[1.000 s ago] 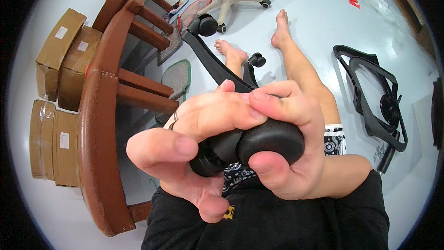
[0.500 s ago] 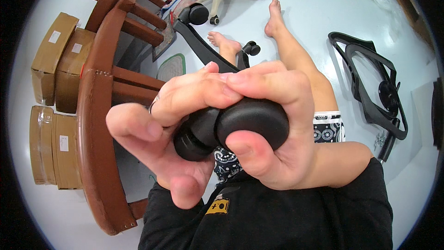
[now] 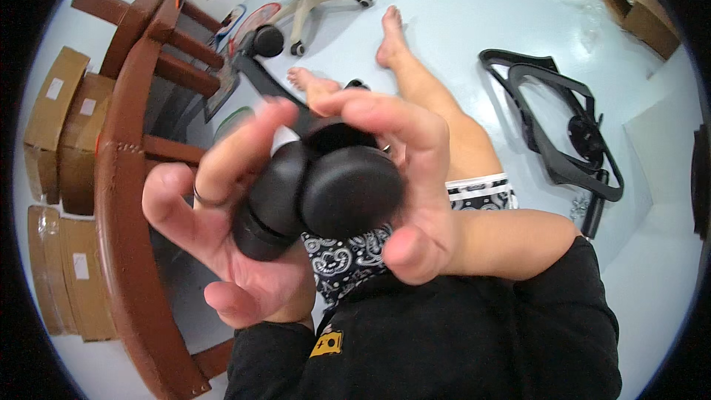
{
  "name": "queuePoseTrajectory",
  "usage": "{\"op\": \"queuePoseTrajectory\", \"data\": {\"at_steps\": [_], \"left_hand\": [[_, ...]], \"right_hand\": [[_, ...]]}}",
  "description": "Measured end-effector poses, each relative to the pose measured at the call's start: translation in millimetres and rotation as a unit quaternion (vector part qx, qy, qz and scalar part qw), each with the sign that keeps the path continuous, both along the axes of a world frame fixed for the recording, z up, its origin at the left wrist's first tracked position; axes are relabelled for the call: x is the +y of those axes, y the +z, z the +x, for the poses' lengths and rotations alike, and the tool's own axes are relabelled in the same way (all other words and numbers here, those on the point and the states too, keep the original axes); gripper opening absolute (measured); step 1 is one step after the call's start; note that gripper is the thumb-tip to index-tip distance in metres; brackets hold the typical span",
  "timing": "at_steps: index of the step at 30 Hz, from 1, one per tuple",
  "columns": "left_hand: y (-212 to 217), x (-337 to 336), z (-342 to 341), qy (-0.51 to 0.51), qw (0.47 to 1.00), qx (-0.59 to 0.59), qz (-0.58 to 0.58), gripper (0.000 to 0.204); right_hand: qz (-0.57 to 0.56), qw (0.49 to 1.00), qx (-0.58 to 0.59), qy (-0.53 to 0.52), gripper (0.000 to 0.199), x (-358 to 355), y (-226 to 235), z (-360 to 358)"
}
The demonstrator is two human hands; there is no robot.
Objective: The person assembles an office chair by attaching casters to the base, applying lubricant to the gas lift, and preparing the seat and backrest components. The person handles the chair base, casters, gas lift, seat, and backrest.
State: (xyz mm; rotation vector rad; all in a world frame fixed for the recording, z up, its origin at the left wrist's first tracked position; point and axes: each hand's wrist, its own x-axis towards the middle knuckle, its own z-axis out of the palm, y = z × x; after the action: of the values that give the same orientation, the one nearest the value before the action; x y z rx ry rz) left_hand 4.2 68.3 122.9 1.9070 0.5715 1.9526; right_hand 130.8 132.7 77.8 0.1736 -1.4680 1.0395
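Note:
A black twin-wheel caster [image 3: 354,192] sits at the raised end of a dark chair-base leg, close in front of me. To its left, my left hand [image 3: 229,230] cups loosely round the black rounded leg end [image 3: 270,204], its fingers spread and thumb standing off. The palm lies behind that end, so any contact there is hidden. On the other side my right hand [image 3: 418,170] curves round the caster with its fingers apart, and the thumb is clear of the wheel. Some right fingers are hidden behind the caster.
Another caster [image 3: 266,41] tips a farther leg of the base. A brown wooden frame [image 3: 122,207] and cardboard boxes [image 3: 55,133] stand left. On the right floor lies a black chair-back frame [image 3: 537,118]. A chair with a pale wheeled base [image 3: 315,0] stands beyond my feet.
My right thumb has come off the caster, and both hands have loosened and spread apart. The view has shifted, so hands and caster appear farther left.

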Motion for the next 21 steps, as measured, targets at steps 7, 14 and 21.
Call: {"op": "queuePoseTrajectory", "data": {"at_steps": [7,14,21], "left_hand": [[-45.4,14.2,-47.7,0.285,0.955,-0.029,-0.078,0.063],[-15.1,60.8,-21.7,0.226,0.961,0.059,-0.145,0.042],[-21.2,194.9,31.6,0.285,0.815,0.437,-0.251,0.06]], "right_hand": [[0.043,0.76,-0.647,-0.048,0.074,-28.4,-23.6,89.9],[0.12,0.595,-0.789,-0.097,0.073,-62.3,-30.9,90.7],[-0.177,0.761,-0.624,0.024,0.063,-13.6,-93.1,60.1]]}}
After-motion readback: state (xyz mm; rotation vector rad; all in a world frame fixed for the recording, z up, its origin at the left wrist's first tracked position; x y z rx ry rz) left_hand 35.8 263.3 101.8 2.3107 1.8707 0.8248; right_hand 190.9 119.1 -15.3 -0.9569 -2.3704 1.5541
